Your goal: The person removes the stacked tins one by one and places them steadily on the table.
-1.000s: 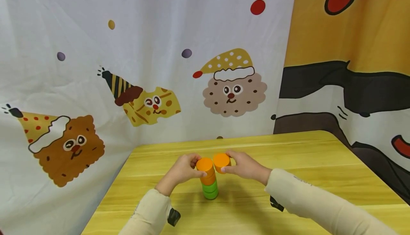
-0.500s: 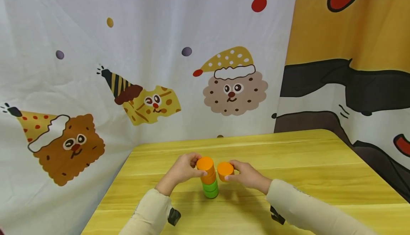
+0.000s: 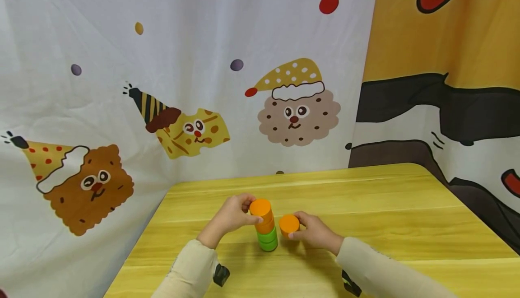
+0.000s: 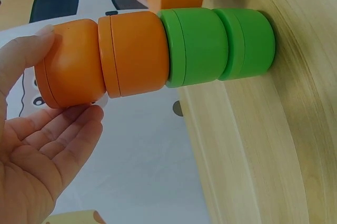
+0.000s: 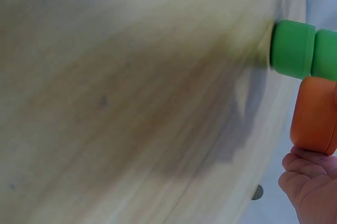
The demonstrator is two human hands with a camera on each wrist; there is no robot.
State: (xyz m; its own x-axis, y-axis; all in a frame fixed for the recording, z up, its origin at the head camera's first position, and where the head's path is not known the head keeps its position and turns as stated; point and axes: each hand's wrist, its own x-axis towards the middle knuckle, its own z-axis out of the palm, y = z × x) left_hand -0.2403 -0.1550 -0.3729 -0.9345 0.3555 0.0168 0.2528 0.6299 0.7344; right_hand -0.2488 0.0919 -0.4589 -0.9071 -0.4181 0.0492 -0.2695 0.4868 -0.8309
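Note:
Upright on the table [image 3: 365, 198] stands a column of short cylinders, each with a seam line near its upper end. At the bottom are two green cylinders [image 4: 197, 47]; above them sit two orange ones, a lower [image 4: 138, 52] and a top orange cylinder [image 4: 73, 60]. My left hand [image 3: 231, 216] holds that top one between thumb and fingers from the left. To the right of the column, my right hand [image 3: 317, 231] grips another orange cylinder [image 3: 289, 222] from its right side. In the right wrist view this cylinder appears slightly above the tabletop, beside the green ones [image 5: 292, 49].
The wooden table's far edge meets a white curtain [image 3: 195, 40] printed with cartoon figures. At the right hangs an orange and black printed cloth [image 3: 438, 49].
My right hand has lowered its orange cylinder from beside the column's top to beside its lower part, moving slightly right. The left hand keeps its hold on the top cylinder.

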